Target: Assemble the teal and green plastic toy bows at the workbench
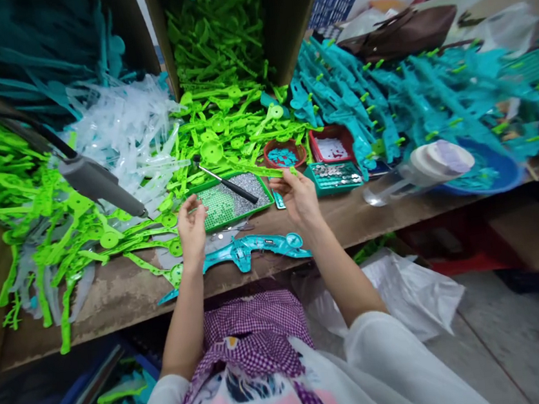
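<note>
My right hand [301, 197] pinches the end of a long lime-green plastic part [260, 168], just right of the green tray. My left hand [191, 227] is at the tray's left edge, its fingers curled together; whatever they may hold is too small to make out. Between my forearms a teal bow-shaped plastic part [248, 251] lies on the bench, touched by neither hand. The green tray [213, 218] carries many small silvery pieces [251, 188]. Across it rests a black-handled tool [236, 187] with a metal shaft.
A grey power screwdriver [99, 182] hangs at left. Lime-green parts [222, 126], clear parts [119, 122] and teal parts [344, 90] are heaped behind. Small red containers [334, 146], a teal box [335, 178], a lidded clear bottle [416, 169] and a blue basin [510, 174] stand rightward.
</note>
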